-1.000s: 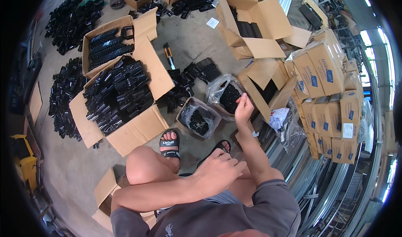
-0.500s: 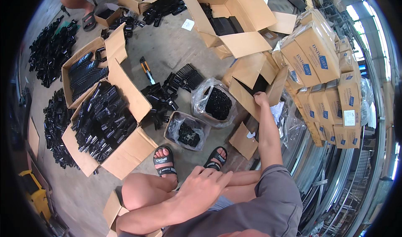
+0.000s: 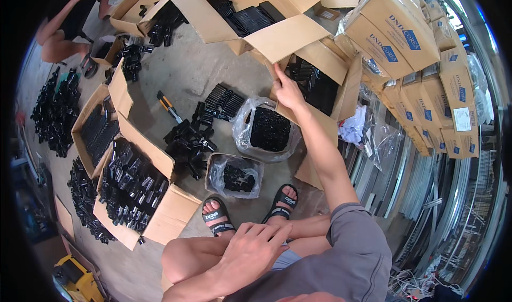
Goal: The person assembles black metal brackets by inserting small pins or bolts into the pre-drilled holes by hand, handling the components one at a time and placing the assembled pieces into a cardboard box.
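Observation:
My right hand (image 3: 289, 93) reaches far forward and grips the left flap of a cardboard box (image 3: 320, 55), one finger lying along the flap's edge. Inside that box, dark plastic parts (image 3: 321, 96) are in sight. Close to my lap, my left hand (image 3: 255, 250) rests with its fingers loosely stretched and apart, holding nothing. Ahead of my sandalled feet stand a plastic-lined box (image 3: 212, 180) and a larger clear-bag-lined container (image 3: 295, 151), both with small black pieces in them.
Left of my feet, an open carton (image 3: 184, 198) is heaped with black parts. A loose pile (image 3: 189, 142) and an orange-black cutter (image 3: 169, 106) lie mid-floor. Stacked cartons (image 3: 410, 35) and metal profiles (image 3: 397, 179) line the right. Another person (image 3: 58, 43) sits at upper left.
My right hand has moved from the box's near inner side to its left flap; the box now shows more of its black contents. The view has shifted. My left hand stays by my lap.

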The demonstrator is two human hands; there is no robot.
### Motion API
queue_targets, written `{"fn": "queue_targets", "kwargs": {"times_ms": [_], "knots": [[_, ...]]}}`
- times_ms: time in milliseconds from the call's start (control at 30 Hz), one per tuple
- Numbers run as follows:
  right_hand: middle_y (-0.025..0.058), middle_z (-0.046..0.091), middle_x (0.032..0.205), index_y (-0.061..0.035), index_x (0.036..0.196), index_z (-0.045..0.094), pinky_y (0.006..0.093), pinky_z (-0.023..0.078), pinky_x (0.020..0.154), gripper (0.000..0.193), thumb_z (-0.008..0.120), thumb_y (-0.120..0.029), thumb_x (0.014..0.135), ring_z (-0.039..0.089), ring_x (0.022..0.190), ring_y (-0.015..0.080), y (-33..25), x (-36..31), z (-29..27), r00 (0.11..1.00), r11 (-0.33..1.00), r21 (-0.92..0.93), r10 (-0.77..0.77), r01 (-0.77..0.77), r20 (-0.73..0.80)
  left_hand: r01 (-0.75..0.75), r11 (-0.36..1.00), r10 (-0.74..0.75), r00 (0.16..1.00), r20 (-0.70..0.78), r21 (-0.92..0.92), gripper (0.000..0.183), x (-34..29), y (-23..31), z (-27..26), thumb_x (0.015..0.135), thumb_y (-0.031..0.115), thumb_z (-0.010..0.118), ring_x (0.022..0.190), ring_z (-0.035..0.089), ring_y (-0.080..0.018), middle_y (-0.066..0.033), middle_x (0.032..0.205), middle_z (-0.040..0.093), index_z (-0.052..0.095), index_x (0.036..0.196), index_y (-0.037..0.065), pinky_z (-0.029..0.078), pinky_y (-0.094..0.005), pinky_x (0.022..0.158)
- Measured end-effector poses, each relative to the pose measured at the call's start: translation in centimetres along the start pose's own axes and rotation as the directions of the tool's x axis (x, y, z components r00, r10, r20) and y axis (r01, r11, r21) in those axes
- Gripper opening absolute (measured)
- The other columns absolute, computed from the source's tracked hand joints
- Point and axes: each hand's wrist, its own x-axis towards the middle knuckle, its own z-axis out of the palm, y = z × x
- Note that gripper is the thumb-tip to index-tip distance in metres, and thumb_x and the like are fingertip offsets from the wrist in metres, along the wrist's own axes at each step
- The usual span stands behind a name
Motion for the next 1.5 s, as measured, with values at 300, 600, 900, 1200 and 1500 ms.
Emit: {"fn": "queue_targets", "kwargs": {"times_ms": [300,600,900,1200,1500], "knots": [[0.0136,0.060,0.119,-0.0093,0.124,0.059,0.0479,0.050,0.095,0.041,0.063,-0.030,0.090,0.060,0.110,0.0382,11.1,2.9,-3.7,0.910,0.936,-0.314,0.015,-0.158,-0.414,0.056,0.998,-0.056,0.995,0.077,0.006,0.045,1.6,0.4,-0.5,0.086,0.021,0.068,0.092,0.065,-0.0240,-0.0078,0.107,0.066,0.055,0.126,0.005,0.046,-0.0355,0.080],[0.0190,0.066,0.105,-0.0066,0.112,0.066,0.0461,0.056,0.083,0.038,0.062,-0.037,0.089,0.066,0.099,0.0367,14.3,5.8,-1.5,0.903,0.922,-0.294,0.116,-0.253,-0.413,0.105,0.993,-0.102,0.994,0.050,-0.059,0.050,2.3,-0.2,-0.6,0.081,0.014,0.073,0.097,0.065,-0.0249,-0.0080,0.113,0.067,0.057,0.127,0.003,0.045,-0.0371,0.080],[0.0151,0.063,0.107,-0.0070,0.114,0.065,0.0536,0.046,0.089,0.035,0.065,-0.027,0.086,0.059,0.102,0.0345,13.6,2.4,-2.0,0.874,0.855,-0.462,-0.024,-0.234,-0.486,0.087,0.996,-0.087,0.995,0.058,-0.004,0.052,1.4,-0.2,-0.5,0.081,0.016,0.073,0.099,0.064,-0.0213,-0.0056,0.114,0.067,0.056,0.128,0.002,0.045,-0.0339,0.081],[0.0184,0.060,0.102,-0.0019,0.102,0.068,0.0431,0.049,0.086,0.026,0.070,-0.015,0.080,0.061,0.097,0.0368,7.9,-5.1,-8.3,0.864,0.961,-0.231,0.018,-0.155,-0.503,0.077,0.997,-0.078,0.997,-0.029,-0.028,0.045,-0.8,0.7,0.0,0.085,0.016,0.069,0.101,0.064,-0.0257,-0.0098,0.112,0.066,0.057,0.126,0.003,0.046,-0.0364,0.086],[0.0085,0.069,0.090,0.0014,0.103,0.062,0.0292,0.050,0.073,0.029,0.077,-0.012,0.081,0.063,0.081,0.0128,-5.2,-20.6,-11.8,0.995,0.927,0.373,-0.012,0.047,-0.096,0.152,0.977,-0.199,0.898,-0.392,-0.146,0.053,-1.9,1.1,2.1,0.084,0.018,0.072,0.107,0.063,-0.0380,-0.0227,0.116,0.066,0.056,0.132,-0.001,0.050,-0.0430,0.092]]}}
